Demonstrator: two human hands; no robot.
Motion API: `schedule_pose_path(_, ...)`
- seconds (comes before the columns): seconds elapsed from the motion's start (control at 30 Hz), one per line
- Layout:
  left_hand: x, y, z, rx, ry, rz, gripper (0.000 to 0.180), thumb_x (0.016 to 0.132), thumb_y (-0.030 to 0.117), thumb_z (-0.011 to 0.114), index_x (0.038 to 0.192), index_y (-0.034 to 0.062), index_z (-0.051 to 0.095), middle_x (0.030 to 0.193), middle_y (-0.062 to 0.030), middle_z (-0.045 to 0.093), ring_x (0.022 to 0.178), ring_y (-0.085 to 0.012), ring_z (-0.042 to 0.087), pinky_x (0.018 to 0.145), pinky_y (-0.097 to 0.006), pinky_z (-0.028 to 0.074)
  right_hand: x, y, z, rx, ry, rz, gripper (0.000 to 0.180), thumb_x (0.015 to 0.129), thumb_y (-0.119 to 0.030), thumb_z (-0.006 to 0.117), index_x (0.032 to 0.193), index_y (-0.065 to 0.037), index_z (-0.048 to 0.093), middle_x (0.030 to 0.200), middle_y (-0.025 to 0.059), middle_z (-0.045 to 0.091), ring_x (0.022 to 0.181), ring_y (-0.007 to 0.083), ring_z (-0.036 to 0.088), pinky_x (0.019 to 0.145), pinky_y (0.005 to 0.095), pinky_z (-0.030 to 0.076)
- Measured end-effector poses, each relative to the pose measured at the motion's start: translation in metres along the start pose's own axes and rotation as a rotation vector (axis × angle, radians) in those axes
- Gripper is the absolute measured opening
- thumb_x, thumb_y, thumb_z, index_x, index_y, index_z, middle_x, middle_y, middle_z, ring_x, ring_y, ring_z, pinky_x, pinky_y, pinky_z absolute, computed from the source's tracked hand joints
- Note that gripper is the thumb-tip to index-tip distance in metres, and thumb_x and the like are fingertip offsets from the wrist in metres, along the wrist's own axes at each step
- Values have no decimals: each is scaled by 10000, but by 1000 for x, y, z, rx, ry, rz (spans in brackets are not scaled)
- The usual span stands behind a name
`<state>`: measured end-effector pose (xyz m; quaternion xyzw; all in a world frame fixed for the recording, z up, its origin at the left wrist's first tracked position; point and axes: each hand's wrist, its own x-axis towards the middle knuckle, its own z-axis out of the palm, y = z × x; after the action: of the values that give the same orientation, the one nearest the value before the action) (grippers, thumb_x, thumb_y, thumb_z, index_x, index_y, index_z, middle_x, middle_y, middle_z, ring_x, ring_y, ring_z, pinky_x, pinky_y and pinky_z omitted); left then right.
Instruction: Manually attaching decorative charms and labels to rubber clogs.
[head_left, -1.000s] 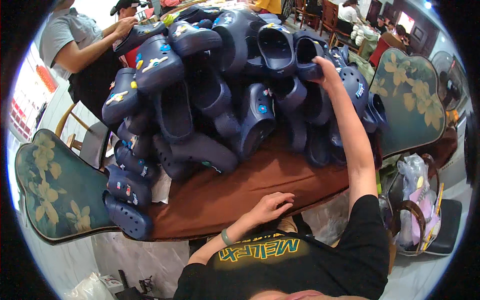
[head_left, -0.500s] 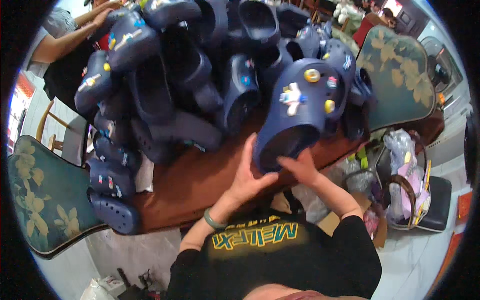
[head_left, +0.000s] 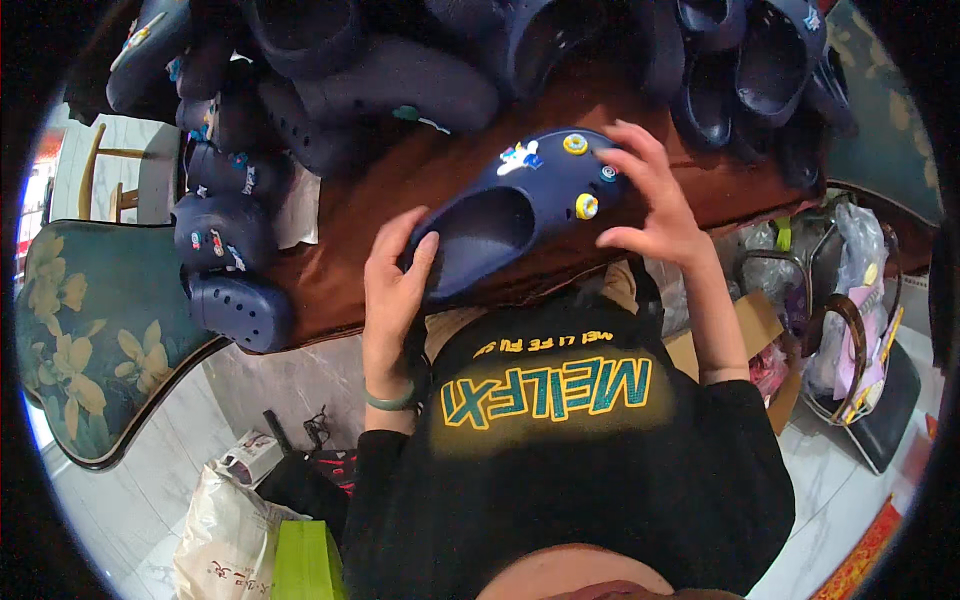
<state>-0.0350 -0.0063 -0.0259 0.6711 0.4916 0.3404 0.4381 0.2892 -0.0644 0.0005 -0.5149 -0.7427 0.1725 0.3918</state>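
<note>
Navy clog (head_left: 510, 215) (charms up) has come off the heap into your grasp, left hand (head_left: 395, 290) gripping the heel at seven o'clock, right hand (head_left: 645, 205) pinching the toe.

The navy clog (head_left: 510, 215) looks like matt, smooth moulded foam or soft plastic; its small charms (head_left: 586, 206) shine like glossy plastic. The desk (head_left: 390, 185) is dark polished wood with a low sheen. Near its left edge, the chair back (head_left: 90, 330) seems smooth flowered vinyl, though possibly cloth.
</note>
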Motion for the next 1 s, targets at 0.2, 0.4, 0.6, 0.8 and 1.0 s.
schedule_pose_path(0.2, -1, 42, 16, -134, -138, 50, 236, 851, 141, 682, 1028, -10, 638, 968, -102, 648, 819, -215, 611, 762, -305, 485, 25, 14, 24, -415, -243, -254, 751, 699, -466, 756, 1328, -136, 512, 1378, 75, 464, 1290, 339, 405, 1062, 495, 316)
schedule_pose_path(0.4, 24, 58, 64, 179, -260, 125, 344, 876, 337, 662, 852, -4, 621, 790, -200, 634, 711, -389, 606, 613, -412, 475, 17, 10, 47, -548, -30, -240, 575, 791, -437, 671, 1265, -126, 574, 1307, 49, 563, 1250, 303, 474, 997, 477, 384)
schedule_pose_path(0.6, 26, 45, 74, 173, -226, 166, 426, 887, 385, 645, 761, -20, 599, 683, -214, 595, 655, -412, 593, 572, -456, 454, 25, 15, 39, 45, 170, 16, 280, 968, -260, 485, 1091, -63, 641, 1123, 101, 665, 1127, 319, 578, 992, 435, 397)
schedule_pose_path(0.8, 24, 52, 66, 161, -276, 134, 456, 884, 372, 656, 703, -36, 564, 657, -221, 580, 641, -419, 583, 564, -458, 441, 36, 27, 24, 854, 409, 630, 270, 992, -216, 512, 1150, -10, 583, 1052, 114, 659, 987, 153, 630, 849, 289, 498)
schedule_pose_path(1.0, 39, 64, 49, 248, -484, -68, 389, 855, 342, 698, 836, -41, 634, 743, -197, 642, 698, -304, 623, 641, -390, 470, 35, 39, 9, 708, 11, 572, 283, 867, -98, 637, 1123, -23, 542, 1015, 5, 541, 869, 89, 536, 817, 224, 440)
